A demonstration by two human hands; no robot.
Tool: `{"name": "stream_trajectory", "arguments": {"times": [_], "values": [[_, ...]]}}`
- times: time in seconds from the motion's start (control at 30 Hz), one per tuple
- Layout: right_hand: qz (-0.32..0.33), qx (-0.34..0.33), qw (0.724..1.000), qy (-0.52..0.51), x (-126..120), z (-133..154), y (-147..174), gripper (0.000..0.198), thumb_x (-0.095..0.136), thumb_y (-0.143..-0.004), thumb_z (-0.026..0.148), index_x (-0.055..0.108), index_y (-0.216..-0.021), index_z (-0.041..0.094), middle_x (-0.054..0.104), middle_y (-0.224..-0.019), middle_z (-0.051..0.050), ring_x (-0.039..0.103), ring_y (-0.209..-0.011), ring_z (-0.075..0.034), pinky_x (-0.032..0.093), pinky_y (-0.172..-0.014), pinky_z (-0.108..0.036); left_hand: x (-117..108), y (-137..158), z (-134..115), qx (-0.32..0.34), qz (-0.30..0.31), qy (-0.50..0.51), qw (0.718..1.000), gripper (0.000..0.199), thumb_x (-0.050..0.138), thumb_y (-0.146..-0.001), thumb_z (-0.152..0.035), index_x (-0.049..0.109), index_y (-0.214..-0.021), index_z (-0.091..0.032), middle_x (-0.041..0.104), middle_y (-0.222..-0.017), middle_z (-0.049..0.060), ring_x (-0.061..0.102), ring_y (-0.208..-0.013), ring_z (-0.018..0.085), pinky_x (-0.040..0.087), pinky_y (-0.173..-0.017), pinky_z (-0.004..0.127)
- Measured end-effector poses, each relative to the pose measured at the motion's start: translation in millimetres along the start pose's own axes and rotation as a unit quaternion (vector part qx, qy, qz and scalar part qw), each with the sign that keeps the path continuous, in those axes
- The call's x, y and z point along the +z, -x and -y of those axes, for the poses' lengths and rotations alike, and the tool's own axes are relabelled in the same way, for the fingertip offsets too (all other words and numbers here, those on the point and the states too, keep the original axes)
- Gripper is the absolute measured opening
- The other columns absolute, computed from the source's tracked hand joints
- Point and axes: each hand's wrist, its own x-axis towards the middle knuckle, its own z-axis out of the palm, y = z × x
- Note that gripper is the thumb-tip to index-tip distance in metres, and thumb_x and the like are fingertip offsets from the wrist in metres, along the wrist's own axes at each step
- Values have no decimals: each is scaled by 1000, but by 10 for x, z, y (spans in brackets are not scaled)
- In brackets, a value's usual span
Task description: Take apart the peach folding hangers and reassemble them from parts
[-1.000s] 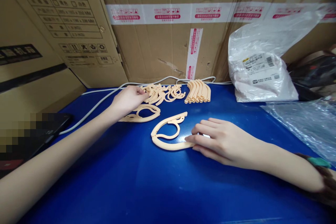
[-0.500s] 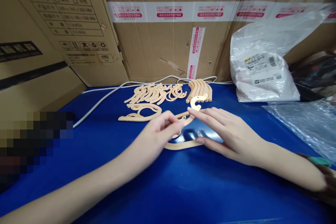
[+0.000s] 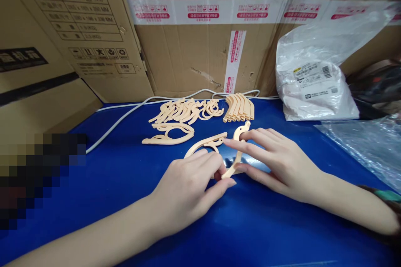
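My left hand (image 3: 196, 185) pinches the lower end of a beige S-shaped hanger hook (image 3: 238, 156), which stands tilted with its curved top up and to the right. Under that hand lies a pair of curved hanger arms (image 3: 205, 141), partly covered by my fingers. My right hand (image 3: 275, 160) curves around the right ends of these arms, index finger at the upper arm's tip and thumb by the lower one. Its middle finger is at the bend of the hook. Where hook and arms meet is hidden.
Behind lie a joined hanger piece (image 3: 169, 139), a pile of loose hooks (image 3: 180, 110) and a stack of curved arms (image 3: 239, 107). A white cable (image 3: 119, 123) runs along the cardboard boxes (image 3: 178, 58). A white plastic bag (image 3: 316, 87) and clear wrap (image 3: 369, 146) are at right.
My left hand has moved down and right, bringing the hook's lower end toward me. The hook stands more upright, and more of the upper hanger arm shows. The right hand has barely moved.
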Motion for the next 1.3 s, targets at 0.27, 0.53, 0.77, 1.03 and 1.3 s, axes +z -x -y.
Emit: {"name": "stream_trajectory", "arguments": {"times": [0.27,0.53,0.77,1.03,1.3], "values": [[-46,2,999,-28,-10,2,0,16,50,-95,28,59,-102,17,67,-92,-8,60,-82,-20,42,-71,-33,29,37,-1,44,18,-21,999,8,54,-94,-29,54,-92,-21,65,-86,-1,56,-82,16,44,-71,28],[-65,33,996,-55,19,-100,24,11,47,-92,10,54,-98,17,63,-93,-8,59,-84,-19,46,-71,-29,60,-21,95,6,31,-44,999,32,57,-91,-29,50,-121,-19,58,-123,7,49,-117,23,42,-99,38],[-58,44,997,-39,128,-150,60,44,44,-88,1,43,-129,16,66,-108,-7,62,-93,-17,49,-79,-29,74,-20,137,-36,66,-32,997,25,58,-90,-35,51,-110,-21,51,-134,9,36,-135,25,35,-109,44],[11,61,996,-70,120,-158,66,41,40,-95,9,45,-134,20,68,-111,-7,67,-96,-16,53,-75,-25,80,-29,155,-18,119,-54,991,19,41,-98,-35,51,-93,-20,47,-140,10,28,-141,23,28,-115,44],[48,147,987,-34,85,-167,15,33,33,-101,35,60,-110,18,73,-83,-5,69,-68,-19,47,-56,-27,69,-23,116,-80,88,-29,993,17,34,-100,-31,46,-97,-19,51,-135,13,34,-137,23,28,-114,47]]}}
